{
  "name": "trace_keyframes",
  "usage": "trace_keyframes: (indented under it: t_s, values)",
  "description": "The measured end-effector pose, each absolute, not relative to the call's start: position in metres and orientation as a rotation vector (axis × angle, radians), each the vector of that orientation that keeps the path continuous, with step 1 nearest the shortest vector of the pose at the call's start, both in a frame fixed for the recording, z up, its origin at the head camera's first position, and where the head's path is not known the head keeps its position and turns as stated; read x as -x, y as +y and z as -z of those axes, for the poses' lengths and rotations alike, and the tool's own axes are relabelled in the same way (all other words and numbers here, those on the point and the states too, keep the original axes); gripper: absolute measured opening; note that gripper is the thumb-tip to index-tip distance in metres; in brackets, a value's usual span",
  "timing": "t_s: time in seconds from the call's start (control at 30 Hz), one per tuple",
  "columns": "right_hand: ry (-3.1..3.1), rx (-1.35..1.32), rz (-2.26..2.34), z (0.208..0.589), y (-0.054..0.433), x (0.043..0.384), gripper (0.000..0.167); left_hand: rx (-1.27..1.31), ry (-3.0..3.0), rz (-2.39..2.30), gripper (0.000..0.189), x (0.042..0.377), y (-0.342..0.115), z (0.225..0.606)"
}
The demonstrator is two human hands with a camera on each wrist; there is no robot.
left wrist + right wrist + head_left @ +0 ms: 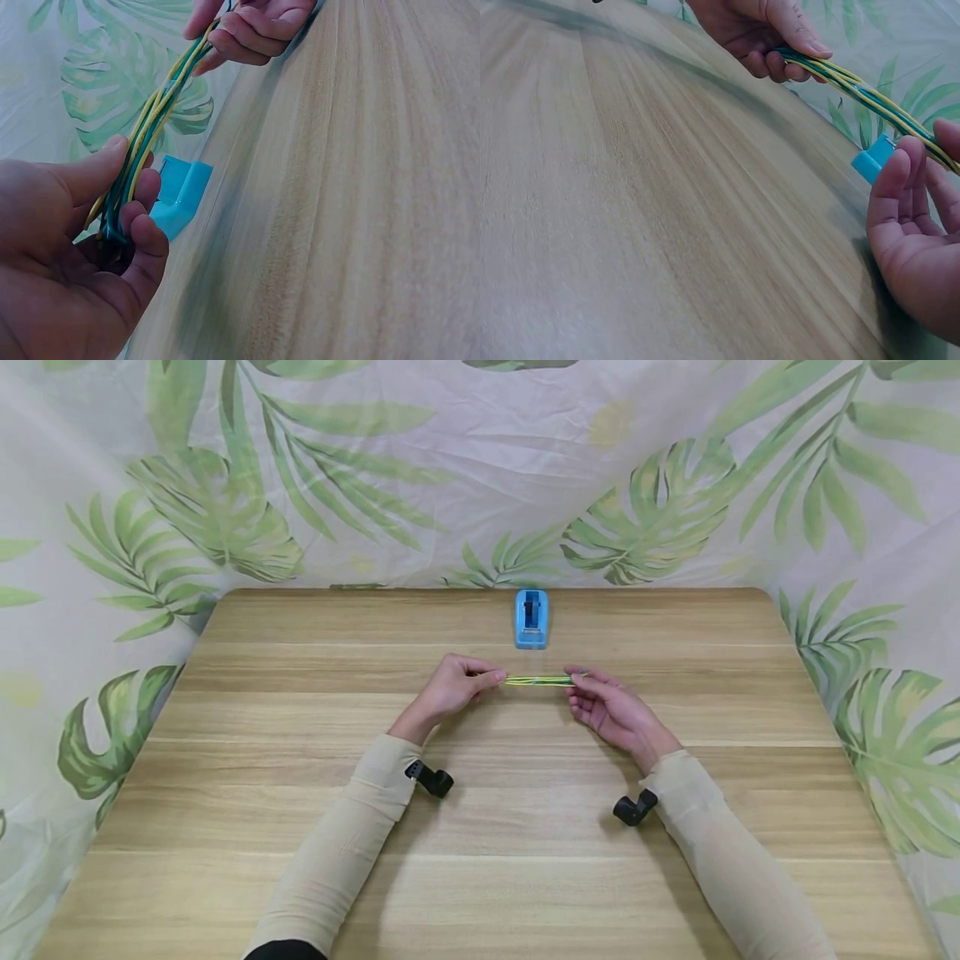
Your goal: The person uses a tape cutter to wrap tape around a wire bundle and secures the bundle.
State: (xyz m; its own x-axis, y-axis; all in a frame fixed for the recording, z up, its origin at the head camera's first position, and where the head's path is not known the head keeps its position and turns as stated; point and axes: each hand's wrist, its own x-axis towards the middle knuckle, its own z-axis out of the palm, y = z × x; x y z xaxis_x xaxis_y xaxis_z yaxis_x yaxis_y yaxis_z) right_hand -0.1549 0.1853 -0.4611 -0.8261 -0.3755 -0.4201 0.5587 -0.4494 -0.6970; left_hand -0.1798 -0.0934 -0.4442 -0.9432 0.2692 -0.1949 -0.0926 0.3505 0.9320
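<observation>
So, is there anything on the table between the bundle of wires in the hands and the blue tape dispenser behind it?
Nothing visible. The wire bundle is pinched at its ends by the left hand and right hand; only bare table lies between it and the blue dispenser.

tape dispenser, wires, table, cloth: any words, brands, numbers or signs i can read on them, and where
None: no view shows any readable text.
Blue tape dispenser: no label, brand or number shows.
Bundle of wires, held between left hand and right hand: only yellow and green stripes, no print visible.
Table: plain wood grain.
Cloth: a leaf pattern, no letters.
</observation>
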Motion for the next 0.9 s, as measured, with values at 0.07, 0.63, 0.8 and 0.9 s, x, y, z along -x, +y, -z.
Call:
trace_keyframes:
  t_s: [0.07,0.63,0.8,0.9]
  values:
    - [1.186,-0.275,2.276,0.461,0.185,0.154,0.05,-0.16,2.298,-1.638,0.019,0.18,-0.093,0.444]
    - [1.075,-0.453,2.332,0.452,0.167,0.151,0.023,-0.256,2.374,-1.694,0.015,0.181,-0.095,0.446]
    - [1.09,-0.46,2.342,0.451,0.167,0.152,0.014,-0.286,2.389,-1.7,0.014,0.181,-0.095,0.447]
    - [1.098,-0.451,2.354,0.45,0.167,0.152,0.011,-0.281,2.387,-1.708,0.013,0.181,-0.094,0.446]
